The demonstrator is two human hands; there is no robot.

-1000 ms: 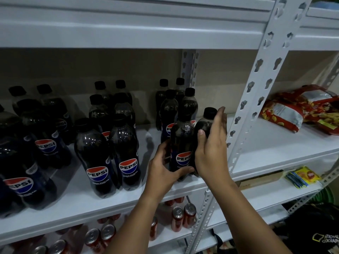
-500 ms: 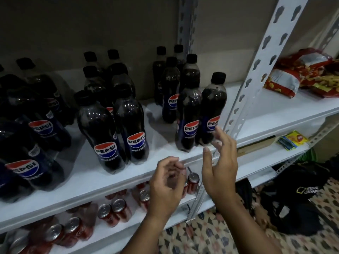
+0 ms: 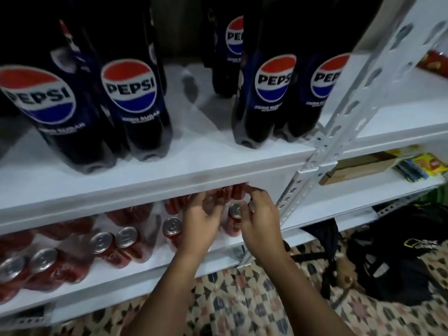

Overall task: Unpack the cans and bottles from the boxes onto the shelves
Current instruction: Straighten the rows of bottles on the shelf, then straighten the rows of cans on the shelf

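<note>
Both hands were reached among red cans (image 3: 234,218) on the lower shelf (image 3: 135,270); left hand (image 3: 198,224) fingers lay relaxed, right hand (image 3: 260,221) fingers were curled over a can top.

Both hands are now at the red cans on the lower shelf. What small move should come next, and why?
Probably close the right hand on the silver-topped red can between the hands and straighten it into its row. Both hands already flank that can, the left hand beside it, and the Pepsi bottles above stand upright in place.
</note>
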